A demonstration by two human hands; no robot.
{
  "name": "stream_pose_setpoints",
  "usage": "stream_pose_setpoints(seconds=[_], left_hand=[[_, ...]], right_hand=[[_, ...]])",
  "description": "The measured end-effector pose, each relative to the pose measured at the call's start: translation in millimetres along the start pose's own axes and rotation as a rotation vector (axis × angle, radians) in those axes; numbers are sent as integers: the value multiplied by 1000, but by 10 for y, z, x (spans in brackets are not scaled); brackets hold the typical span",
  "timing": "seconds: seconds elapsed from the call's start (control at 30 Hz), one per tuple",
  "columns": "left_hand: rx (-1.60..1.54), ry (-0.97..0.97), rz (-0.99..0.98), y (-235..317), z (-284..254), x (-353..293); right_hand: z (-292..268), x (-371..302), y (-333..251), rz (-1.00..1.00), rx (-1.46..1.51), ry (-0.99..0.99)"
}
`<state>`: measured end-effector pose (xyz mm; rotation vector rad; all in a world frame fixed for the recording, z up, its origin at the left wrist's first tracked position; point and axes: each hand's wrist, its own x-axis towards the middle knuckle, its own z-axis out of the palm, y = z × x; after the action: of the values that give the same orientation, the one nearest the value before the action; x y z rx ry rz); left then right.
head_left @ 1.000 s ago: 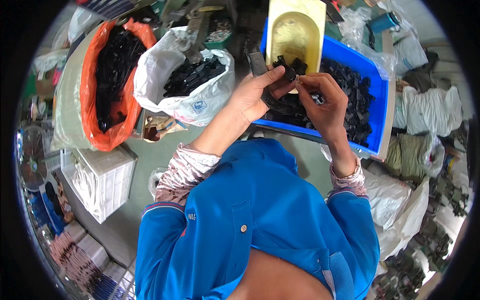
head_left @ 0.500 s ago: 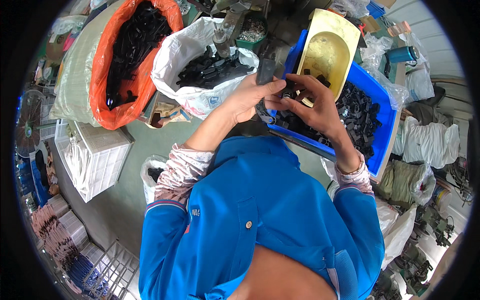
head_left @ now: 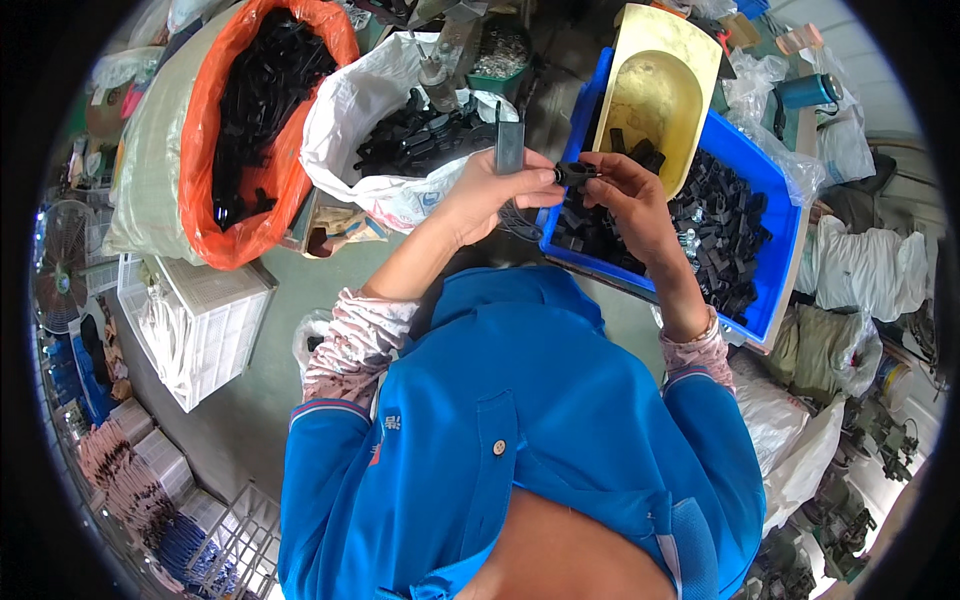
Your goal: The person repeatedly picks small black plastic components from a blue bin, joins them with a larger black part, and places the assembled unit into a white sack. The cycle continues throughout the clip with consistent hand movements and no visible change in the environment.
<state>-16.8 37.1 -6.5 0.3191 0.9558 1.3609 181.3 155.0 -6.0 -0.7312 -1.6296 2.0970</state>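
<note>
My left hand is closed round a dark rectangular plastic piece, which sticks up above its fingers. Pinched in the fingertips of my right hand is a small black plastic part. Its near end meets the left thumb and fingertips, so the two hands almost touch. Both are above the left edge of a blue tray full of small black parts. A yellow scoop-shaped container with a few black pieces rests across the tray.
A white sack of black parts stands left of my hands, under a metal machine spindle. Farther left is an orange-lined sack with more black pieces. A green bin of small metal bits lies beyond. White crates stand on the floor.
My hands have drawn slightly apart, and the small black part now shows between their fingertips. The rectangular piece has shifted a little left and stands more upright.
</note>
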Motion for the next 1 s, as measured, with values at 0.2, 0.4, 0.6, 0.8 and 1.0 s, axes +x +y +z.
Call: stream_pose_setpoints(seconds=[0.2, 0.4, 0.6, 0.8, 1.0], left_hand=[[378, 85, 345, -94, -5, -21], [445, 134, 280, -24, 36, -42], [227, 149, 233, -137, 4, -4], [135, 2, 84, 13, -75, -152], [312, -199, -26, -33, 82, -264]], right_hand=[[43, -59, 108, 85, 225, 58], [87, -36, 159, -51, 125, 78], [56, -9, 162, 5, 229, 134], [-245, -22, 18, 64, 406, 88], [-426, 22, -320, 39, 293, 40]])
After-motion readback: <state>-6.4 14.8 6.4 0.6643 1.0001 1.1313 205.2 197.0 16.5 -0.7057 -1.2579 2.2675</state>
